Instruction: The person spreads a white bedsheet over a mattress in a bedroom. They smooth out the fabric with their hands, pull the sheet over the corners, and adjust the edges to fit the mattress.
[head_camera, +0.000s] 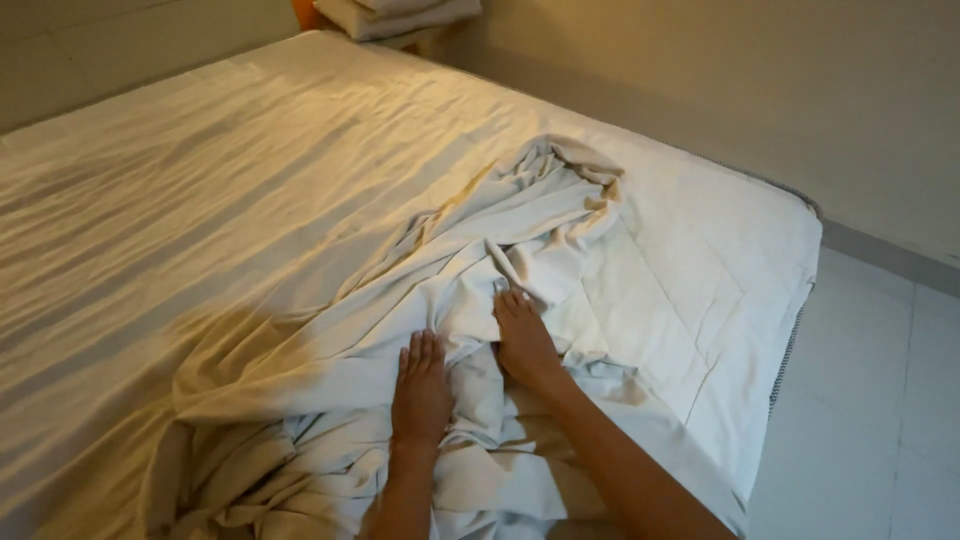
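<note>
A crumpled white sheet (520, 230) lies bunched on the near right part of a bed (200, 180) covered with a smoother white sheet. My left hand (420, 385) rests flat on the folds, fingers together and pointing away from me. My right hand (522, 338) lies just to its right, palm down, with its fingertips pressed on a raised fold of the sheet. Neither hand visibly pinches the cloth. Both forearms come in from the bottom edge.
Folded white linen (395, 15) is stacked on something orange at the far end of the bed. A beige wall (800, 90) runs along the right side. A pale tiled floor (880, 400) lies right of the mattress corner (800, 215).
</note>
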